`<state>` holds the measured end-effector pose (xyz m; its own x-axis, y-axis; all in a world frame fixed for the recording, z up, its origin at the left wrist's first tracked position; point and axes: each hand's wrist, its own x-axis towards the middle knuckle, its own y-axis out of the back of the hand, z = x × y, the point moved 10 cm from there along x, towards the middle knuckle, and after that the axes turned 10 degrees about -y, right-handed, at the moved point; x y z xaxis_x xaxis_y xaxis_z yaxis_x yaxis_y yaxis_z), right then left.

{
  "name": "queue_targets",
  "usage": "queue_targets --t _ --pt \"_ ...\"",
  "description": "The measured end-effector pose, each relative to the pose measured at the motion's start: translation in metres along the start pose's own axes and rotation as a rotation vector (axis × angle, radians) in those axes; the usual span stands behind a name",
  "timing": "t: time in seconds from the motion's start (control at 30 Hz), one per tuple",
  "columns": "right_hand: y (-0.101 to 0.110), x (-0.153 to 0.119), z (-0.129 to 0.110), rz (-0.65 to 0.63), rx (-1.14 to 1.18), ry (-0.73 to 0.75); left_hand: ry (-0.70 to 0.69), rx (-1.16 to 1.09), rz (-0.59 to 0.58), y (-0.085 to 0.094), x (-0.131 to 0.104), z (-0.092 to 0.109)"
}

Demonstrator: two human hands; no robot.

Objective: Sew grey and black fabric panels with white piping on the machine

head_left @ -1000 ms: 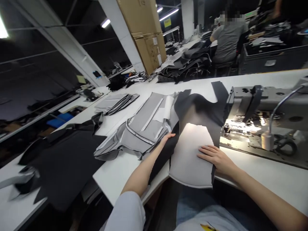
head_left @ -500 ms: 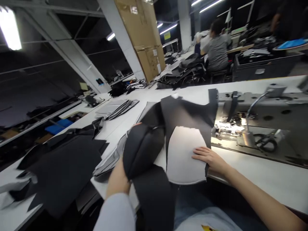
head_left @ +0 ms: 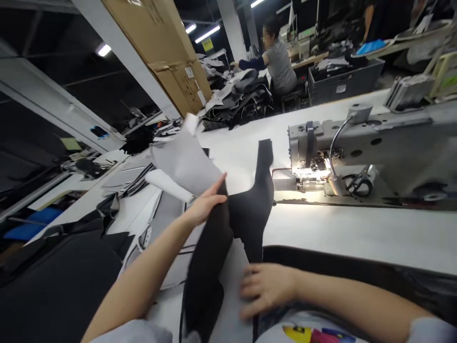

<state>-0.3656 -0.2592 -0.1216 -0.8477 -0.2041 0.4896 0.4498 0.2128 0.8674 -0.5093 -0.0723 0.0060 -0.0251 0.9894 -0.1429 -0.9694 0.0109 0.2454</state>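
Dark fabric panels (head_left: 253, 205) with pale grey undersides lie across the near table edge in front of me. My left hand (head_left: 207, 202) grips the upper edge of a dark piece, with a light grey flap (head_left: 183, 159) raised beyond it. Low in the view, my right hand (head_left: 260, 288) is blurred, its fingers apart, over a light grey piece (head_left: 233, 281). To the right stands a sewing machine (head_left: 374, 143) with its lamp lit at the needle area.
Scissors (head_left: 359, 181) rest on the machine bed. Dark fabric (head_left: 64, 281) covers the left side, and stacked pieces (head_left: 128, 178) lie behind it. A cardboard box (head_left: 167, 52), a fabric heap (head_left: 239, 100) and a seated person (head_left: 280, 62) are farther back.
The camera view has shifted. My left hand has come out from behind the fabric and holds it from above, the pieces are turned and partly raised, and my right hand has moved down towards my lap.
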Motion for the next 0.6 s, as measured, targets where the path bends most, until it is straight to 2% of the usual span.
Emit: queue_targets --t 0.07,0.13,0.17,0.23,0.27,0.33,0.4,0.47,0.53,0.57,0.6 --pt "0.023 -0.028 0.058 -0.026 -0.107 -0.404 0.092 -0.040 -0.166 -0.050 -0.002 -0.038" --pt "0.035 -0.060 0.110 -0.119 -0.127 -0.679 0.090 -0.015 -0.249 -0.083 -0.001 -0.058" --pt "0.038 -0.069 0.130 -0.144 -0.103 -0.770 0.062 0.014 -0.271 -0.093 0.000 -0.062" --pt "0.032 -0.067 0.150 -0.160 -0.035 -0.815 -0.019 0.097 -0.313 -0.106 0.001 -0.061" --pt "0.025 -0.057 0.150 -0.155 -0.011 -0.793 -0.060 0.145 -0.340 -0.110 0.001 -0.059" --pt "0.006 -0.027 0.131 -0.139 0.006 -0.688 -0.079 0.242 -0.394 -0.116 -0.003 -0.058" --pt "-0.013 -0.001 0.092 -0.124 0.021 -0.559 0.038 0.336 -0.453 -0.119 -0.009 -0.072" --pt "-0.024 0.013 0.045 -0.111 0.069 -0.416 0.167 0.476 -0.483 -0.117 -0.013 -0.091" --pt "-0.020 0.009 0.011 -0.086 0.112 -0.296 0.201 0.680 -0.495 -0.116 -0.009 -0.106" --pt "-0.012 0.000 0.005 -0.062 0.105 -0.272 0.188 0.786 -0.496 -0.117 -0.005 -0.111" --pt "-0.001 -0.011 0.010 -0.034 0.069 -0.294 0.173 0.874 -0.498 -0.119 0.000 -0.116"
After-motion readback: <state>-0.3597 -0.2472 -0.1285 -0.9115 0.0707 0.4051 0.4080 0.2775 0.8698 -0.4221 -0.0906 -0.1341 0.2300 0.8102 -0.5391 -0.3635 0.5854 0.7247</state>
